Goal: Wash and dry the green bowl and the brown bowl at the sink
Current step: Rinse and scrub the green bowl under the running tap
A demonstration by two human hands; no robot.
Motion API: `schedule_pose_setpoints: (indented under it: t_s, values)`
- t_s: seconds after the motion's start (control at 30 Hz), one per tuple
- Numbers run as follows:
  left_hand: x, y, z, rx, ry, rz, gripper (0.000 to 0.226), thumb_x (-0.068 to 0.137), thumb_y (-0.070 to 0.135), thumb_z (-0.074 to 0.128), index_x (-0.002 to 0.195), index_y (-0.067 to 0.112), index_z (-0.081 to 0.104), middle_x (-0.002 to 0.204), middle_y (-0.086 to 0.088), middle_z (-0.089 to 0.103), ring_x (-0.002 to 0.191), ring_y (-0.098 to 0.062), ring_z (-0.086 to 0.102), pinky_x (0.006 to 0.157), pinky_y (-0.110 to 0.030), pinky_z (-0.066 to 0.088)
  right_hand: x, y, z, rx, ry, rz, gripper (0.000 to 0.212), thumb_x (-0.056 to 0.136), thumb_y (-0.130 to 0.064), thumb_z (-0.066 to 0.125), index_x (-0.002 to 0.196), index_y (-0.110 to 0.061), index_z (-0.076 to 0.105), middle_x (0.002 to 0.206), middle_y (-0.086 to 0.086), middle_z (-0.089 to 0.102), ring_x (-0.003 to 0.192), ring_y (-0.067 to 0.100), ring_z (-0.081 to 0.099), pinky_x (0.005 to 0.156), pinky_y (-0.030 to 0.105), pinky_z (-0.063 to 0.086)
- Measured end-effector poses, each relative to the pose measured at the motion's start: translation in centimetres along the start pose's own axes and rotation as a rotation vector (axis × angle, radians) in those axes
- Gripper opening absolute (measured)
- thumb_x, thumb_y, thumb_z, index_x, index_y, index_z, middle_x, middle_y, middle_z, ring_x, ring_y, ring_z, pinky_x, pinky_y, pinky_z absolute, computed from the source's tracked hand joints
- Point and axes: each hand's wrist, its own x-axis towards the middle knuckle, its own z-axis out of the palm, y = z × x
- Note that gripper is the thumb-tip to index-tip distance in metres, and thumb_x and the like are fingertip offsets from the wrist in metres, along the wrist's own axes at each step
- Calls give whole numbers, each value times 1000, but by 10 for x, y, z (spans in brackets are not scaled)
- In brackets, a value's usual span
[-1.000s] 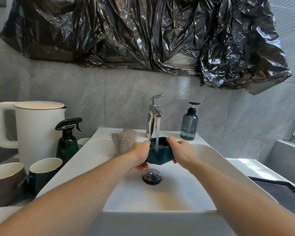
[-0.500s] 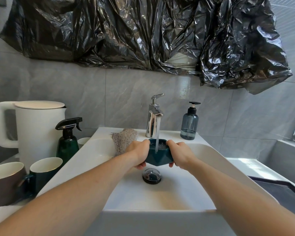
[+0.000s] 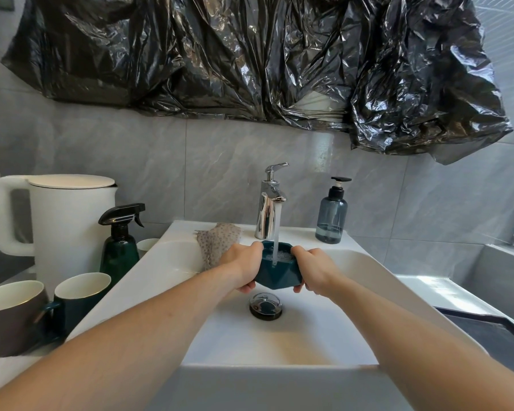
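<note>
Both hands hold the green bowl under the tap, above the drain: left hand and right hand each curl their grip round its sides. Water runs into it. The white sink leaves open room near and right; a spotted cloth drapes the far left rim. Since 1 second ago, the bowl sits slightly lower and nearer.

Both arms stretched forward, left hand and right hand facing each other, fingers curled under, thumbs on top, gripping the same thing.
</note>
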Motion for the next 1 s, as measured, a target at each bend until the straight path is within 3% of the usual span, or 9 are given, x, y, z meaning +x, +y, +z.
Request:
schedule_pose_setpoints:
  t_s: [0.33,0.47,0.63,0.83,1.0]
  values:
    - [0,-1,1,20,-10,-5,42,104,42,37,84,14,61,60,-10,60,47,-21,56,48,-24,51,-2,-2,0,-19,8,-4,48,104,-37,32,89,-9,67,56,8,70,54,15,52,51,26,39]
    - [1,-1,1,18,-14,1,43,103,42,37,92,11,65,61,-11,60,49,-23,57,49,-24,51,-3,-1,-1,-34,0,-11,47,104,-36,31,88,-9,66,57,7,71,54,14,51,51,25,38]
    - [3,-3,2,45,-16,6,41,102,41,39,92,11,66,62,-11,62,49,-24,58,47,-24,50,-7,-3,-1,-56,-49,7,45,106,-33,29,83,-10,60,62,10,72,47,14,45,40,16,33]
    - [3,-3,3,96,1,6,46,102,39,39,105,5,69,66,-11,63,45,-20,56,41,-22,45,-7,-2,-1,-104,-93,27,39,104,-30,30,85,-9,57,71,14,76,49,16,44,45,21,33]
    - [3,-4,4,110,-6,30,45,102,39,39,101,7,70,68,-11,65,46,-20,58,39,-20,44,-5,-1,-2,-150,-36,7,39,102,-30,37,77,-12,61,60,5,70,54,14,49,49,21,37]
